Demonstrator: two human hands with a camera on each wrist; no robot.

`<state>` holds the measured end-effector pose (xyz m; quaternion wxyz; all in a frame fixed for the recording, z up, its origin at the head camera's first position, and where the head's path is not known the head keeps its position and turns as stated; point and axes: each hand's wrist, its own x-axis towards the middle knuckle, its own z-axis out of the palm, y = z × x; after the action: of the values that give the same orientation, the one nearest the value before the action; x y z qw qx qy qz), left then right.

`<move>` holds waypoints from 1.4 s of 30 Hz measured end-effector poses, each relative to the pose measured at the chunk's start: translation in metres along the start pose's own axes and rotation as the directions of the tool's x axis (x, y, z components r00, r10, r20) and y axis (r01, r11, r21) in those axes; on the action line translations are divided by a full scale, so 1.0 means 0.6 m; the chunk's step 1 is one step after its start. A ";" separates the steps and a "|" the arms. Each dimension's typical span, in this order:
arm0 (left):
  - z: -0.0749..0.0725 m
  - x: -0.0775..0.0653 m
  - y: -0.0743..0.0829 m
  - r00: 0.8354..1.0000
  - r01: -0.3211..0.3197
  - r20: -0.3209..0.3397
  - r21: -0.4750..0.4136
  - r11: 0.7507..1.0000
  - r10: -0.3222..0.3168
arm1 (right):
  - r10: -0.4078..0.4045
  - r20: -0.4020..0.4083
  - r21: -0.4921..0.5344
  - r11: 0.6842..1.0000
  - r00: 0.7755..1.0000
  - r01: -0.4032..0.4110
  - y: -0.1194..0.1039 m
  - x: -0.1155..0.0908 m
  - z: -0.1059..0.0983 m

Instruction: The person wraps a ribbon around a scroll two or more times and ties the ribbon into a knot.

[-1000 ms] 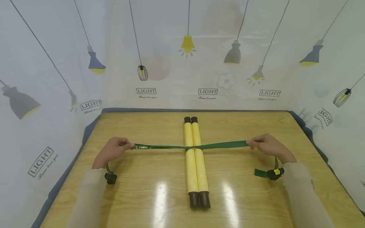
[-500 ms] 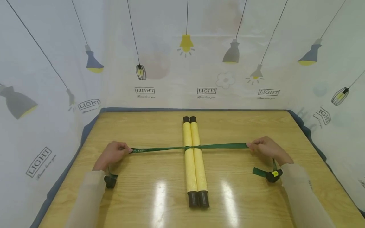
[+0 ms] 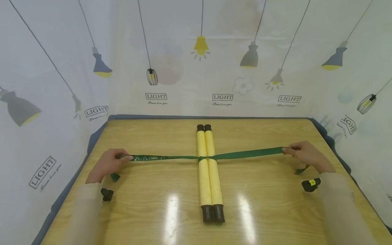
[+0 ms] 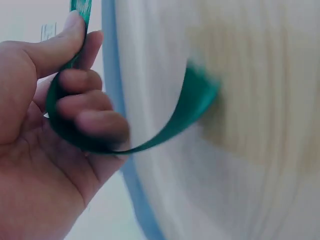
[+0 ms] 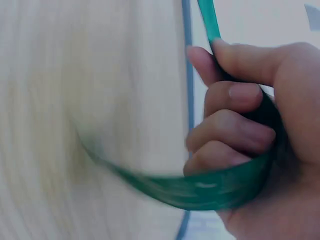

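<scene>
Two yellow sticks [image 3: 209, 173] with dark brown end caps lie side by side on the wooden table. Around their middle passes a green ribbon [image 3: 249, 153], crossed or knotted on top. My left hand [image 3: 108, 164] pinches the ribbon's left part, which bears white print, between thumb and fingers. On the other side my right hand [image 3: 307, 156] pinches the plain green part. The ribbon runs nearly straight between the hands. Its left tail [image 4: 192, 102] curves out below the curled fingers in the left wrist view, and the right tail [image 5: 200, 192] does likewise in the right wrist view.
The wooden table [image 3: 147, 190] has a blue-grey edging [image 3: 208, 117] along its back and sides. Behind it hangs a pale sheet [image 3: 183, 85] printed with lamps. Black wrist cameras [image 3: 107, 194] sit below each wrist.
Both hands have moved outward, the left to the left and the right to the right and slightly up. More ribbon stretches between them and the tails are shorter. The sticks stay in place.
</scene>
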<state>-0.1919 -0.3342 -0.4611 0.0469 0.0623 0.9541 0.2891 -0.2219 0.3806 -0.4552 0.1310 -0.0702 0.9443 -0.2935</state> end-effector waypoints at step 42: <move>0.159 0.071 0.261 0.982 0.089 0.151 0.163 0.983 -0.114 | 0.302 -0.130 -0.176 0.930 0.944 -0.322 0.008 0.022 -0.001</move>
<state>-0.2073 -0.1469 -0.4555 0.1327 0.0399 0.9689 0.2051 -0.2348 0.3820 -0.4605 0.1207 0.0831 0.9730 -0.1783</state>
